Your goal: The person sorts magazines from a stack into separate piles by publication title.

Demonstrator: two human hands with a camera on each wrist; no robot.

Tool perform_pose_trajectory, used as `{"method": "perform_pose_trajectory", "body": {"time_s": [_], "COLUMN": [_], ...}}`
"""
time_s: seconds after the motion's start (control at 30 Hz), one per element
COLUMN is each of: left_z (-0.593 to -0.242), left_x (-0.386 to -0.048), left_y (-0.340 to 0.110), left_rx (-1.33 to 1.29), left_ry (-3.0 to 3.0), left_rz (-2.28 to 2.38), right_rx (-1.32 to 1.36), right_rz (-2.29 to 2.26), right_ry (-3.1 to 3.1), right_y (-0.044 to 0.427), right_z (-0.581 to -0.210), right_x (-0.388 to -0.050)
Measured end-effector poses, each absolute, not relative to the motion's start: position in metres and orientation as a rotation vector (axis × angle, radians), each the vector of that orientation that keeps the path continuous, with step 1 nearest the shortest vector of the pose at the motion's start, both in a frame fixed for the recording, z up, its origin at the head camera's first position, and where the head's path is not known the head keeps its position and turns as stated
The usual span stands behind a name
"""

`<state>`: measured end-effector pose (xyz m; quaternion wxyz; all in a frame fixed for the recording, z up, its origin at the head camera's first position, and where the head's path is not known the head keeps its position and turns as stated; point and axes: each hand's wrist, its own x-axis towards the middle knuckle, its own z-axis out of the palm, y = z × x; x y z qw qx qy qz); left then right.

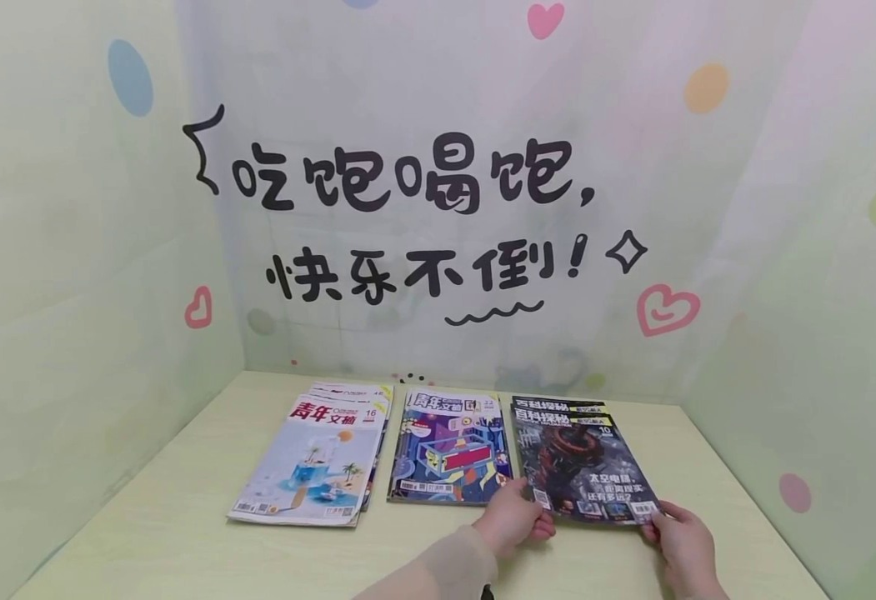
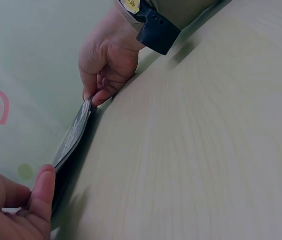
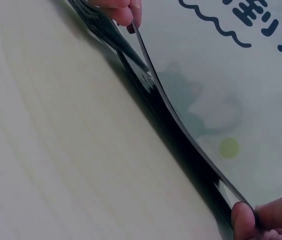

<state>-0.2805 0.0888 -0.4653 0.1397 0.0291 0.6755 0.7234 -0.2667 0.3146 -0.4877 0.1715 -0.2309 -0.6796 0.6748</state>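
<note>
A dark magazine (image 1: 580, 467) lies on top of the right-hand stack, with its near edge raised slightly off the magazine below (image 3: 181, 160). My left hand (image 1: 516, 517) pinches its near left corner between thumb and fingers. At the near right corner, my right hand (image 1: 683, 542) grips the same magazine. In the left wrist view, the right hand (image 2: 108, 60) holds the far end of the thin edge, and the left hand (image 2: 18, 210) is at the bottom left. A gap shows under the lifted magazine in the right wrist view.
Left of the hands lies a stack with a purple-blue magazine (image 1: 453, 454) on top. Farther left is a stack topped by a white and blue magazine (image 1: 313, 462). A pale wooden table (image 1: 167, 533) bears them, with printed walls (image 1: 407, 100) behind and at both sides.
</note>
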Motion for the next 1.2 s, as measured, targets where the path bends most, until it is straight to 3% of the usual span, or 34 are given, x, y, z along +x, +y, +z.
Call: {"method": "perform_pose_trajectory", "body": {"time_s": [0.8,1.2], "left_z": [-0.465,-0.459], "left_x": [-0.274,-0.274], "left_y": [0.083,0.040], "left_rx": [0.070,0.247], "left_ry": [2.011,2.214], "left_rz": [1.915,1.849], "right_rx": [-0.777,-0.667], "right_rz": [1.709,1.503], "right_ry": [-2.002,-2.145], "right_y": [0.306,0.279], "right_z": [-0.482,-0.471], "right_x": [-0.259,-0.261]}}
